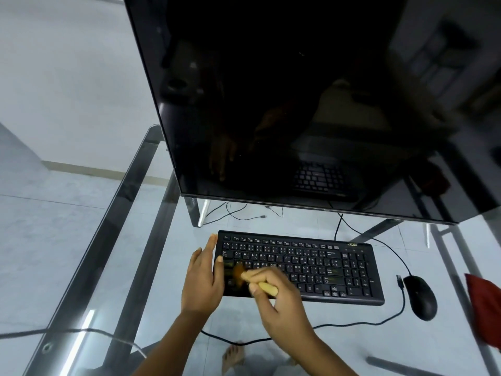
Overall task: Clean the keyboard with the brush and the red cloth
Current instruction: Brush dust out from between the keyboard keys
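A black keyboard (311, 264) lies flat on the glass table (113, 240), below the monitor. My right hand (279, 297) grips a small brush (264, 287) by its pale wooden handle; its blurred brown bristles rest on the keys at the keyboard's left end. My left hand (202, 278) lies flat against the keyboard's left edge, fingers straight and together, thumb on the keys. The red cloth (484, 310) lies at the table's right edge, partly cut off by the frame.
A large dark monitor (298, 104) stands right behind the keyboard on slim metal legs. A black wired mouse (421, 297) sits right of the keyboard, its cable looping across the glass. Bare feet and floor show through the table.
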The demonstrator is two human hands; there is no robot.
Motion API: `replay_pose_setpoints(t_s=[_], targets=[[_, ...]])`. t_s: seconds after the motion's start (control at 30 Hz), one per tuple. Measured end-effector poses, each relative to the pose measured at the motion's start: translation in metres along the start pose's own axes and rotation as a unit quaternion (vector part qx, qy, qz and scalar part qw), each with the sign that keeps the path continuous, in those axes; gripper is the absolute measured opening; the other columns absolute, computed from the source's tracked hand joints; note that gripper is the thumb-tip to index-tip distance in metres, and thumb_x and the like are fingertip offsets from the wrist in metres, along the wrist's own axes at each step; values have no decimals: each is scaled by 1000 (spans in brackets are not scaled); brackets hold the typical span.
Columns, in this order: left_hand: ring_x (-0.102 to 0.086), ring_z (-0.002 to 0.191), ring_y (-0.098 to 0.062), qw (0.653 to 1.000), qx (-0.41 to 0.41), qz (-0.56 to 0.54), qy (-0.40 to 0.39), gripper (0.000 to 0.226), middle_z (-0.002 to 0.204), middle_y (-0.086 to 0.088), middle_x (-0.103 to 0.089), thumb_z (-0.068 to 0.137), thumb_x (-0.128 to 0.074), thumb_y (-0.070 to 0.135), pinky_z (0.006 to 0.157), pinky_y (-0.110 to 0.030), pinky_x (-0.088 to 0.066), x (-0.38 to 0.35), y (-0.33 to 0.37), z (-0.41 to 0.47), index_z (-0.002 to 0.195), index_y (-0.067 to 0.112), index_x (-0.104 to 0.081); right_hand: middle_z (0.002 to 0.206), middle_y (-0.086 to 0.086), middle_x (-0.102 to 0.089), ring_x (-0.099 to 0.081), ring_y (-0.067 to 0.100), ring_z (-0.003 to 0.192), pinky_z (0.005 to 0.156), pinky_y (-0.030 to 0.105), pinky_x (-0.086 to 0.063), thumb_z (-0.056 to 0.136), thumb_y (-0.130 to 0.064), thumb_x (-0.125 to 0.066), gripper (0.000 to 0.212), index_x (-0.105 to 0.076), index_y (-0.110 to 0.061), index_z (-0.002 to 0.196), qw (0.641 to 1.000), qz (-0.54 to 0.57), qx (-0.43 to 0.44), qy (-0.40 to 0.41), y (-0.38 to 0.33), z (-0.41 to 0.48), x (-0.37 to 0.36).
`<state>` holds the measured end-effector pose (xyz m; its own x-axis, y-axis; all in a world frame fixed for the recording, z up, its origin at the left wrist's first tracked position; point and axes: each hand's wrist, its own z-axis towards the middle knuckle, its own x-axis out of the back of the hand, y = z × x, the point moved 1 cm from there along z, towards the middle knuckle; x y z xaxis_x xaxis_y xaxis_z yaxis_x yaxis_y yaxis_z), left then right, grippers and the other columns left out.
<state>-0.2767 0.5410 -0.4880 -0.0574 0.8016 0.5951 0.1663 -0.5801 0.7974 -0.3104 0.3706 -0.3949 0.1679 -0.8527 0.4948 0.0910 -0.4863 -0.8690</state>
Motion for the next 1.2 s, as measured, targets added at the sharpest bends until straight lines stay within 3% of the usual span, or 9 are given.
replay_pose_setpoints(t_s=[0.17, 0.27, 0.4, 0.57, 0.77, 0.87, 1.0, 1.1, 1.2], targets=[[-30, 140, -22, 1000, 0, 0, -1, 53, 144, 5, -45, 99, -23, 51, 107, -50, -39, -4, 6, 1, 150, 38, -19, 91, -6, -73, -68, 10, 81, 76, 34, -57, 94, -20, -59, 7, -64, -23, 90, 996, -17, -58, -63, 6, 8, 23], [-25, 142, -21, 1000, 4, 4, -7, 54, 148, 7, -41, 97, -25, 50, 110, -48, -36, -2, 3, 0, 150, 38, -20, 94, -10, -69, -66, 8, 87, 76, 27, -55, 93, -15, -59, 8, -64, -22, 93, 999, -11, -47, 16, 11, 10, 35], [-24, 143, -21, 1000, 6, 6, -6, 53, 148, 6, -41, 98, -27, 48, 111, -47, -34, -2, 5, 1, 150, 38, -20, 82, -4, -74, -66, 10, 72, 71, 30, -57, 96, -11, -55, 8, -62, -8, 94, 987, 29, -116, -105, 13, 9, 40], [-23, 144, -21, 1000, 4, -3, -12, 55, 150, 8, -39, 96, -23, 50, 112, -47, -31, -2, 7, 1, 150, 38, -21, 89, 11, -74, -66, 24, 78, 72, 34, -57, 96, -8, -53, 12, -61, 1, 96, 971, 168, -170, 18, 28, 12, 51], [-24, 143, -22, 1000, 0, -7, -6, 55, 148, 7, -41, 96, -24, 53, 112, -48, -32, 1, 7, 0, 149, 38, -22, 93, -1, -72, -70, 18, 79, 75, 29, -57, 93, -11, -58, 8, -65, -14, 92, 982, 52, -112, 143, 36, 23, 60], [-28, 141, -23, 1000, -7, -4, -7, 57, 145, 8, -44, 95, -24, 59, 109, -51, -35, 1, 7, 0, 149, 39, -20, 84, 2, -73, -68, 14, 76, 72, 29, -58, 95, -12, -57, 9, -65, -12, 91, 994, 12, -104, 43, 34, 35, 55], [-26, 141, -23, 999, -30, -2, -17, 57, 145, 12, -42, 94, -25, 58, 112, -48, -31, 2, 9, -4, 149, 40, -19, 90, -4, -67, -64, 5, 84, 75, 15, -49, 93, -10, -60, 7, -65, -14, 91, 982, -28, -75, 171, 29, 53, 55], [-27, 137, -12, 999, -45, 1, -12, 55, 140, 18, -41, 96, -27, 52, 110, -41, -30, 3, 18, -1, 149, 40, -19, 88, 4, -72, -69, 14, 79, 79, 28, -58, 95, -13, -58, 9, -62, -6, 93, 978, 129, -146, 70, 16, 72, 42], [-30, 129, -4, 998, -60, 8, -7, 55, 135, 19, -43, 96, -26, 52, 109, -39, -32, 7, 12, -4, 149, 38, -20, 91, 0, -71, -66, 13, 82, 76, 27, -55, 95, -14, -56, 9, -63, -14, 89, 993, 7, -109, 47, 9, 81, 23]])
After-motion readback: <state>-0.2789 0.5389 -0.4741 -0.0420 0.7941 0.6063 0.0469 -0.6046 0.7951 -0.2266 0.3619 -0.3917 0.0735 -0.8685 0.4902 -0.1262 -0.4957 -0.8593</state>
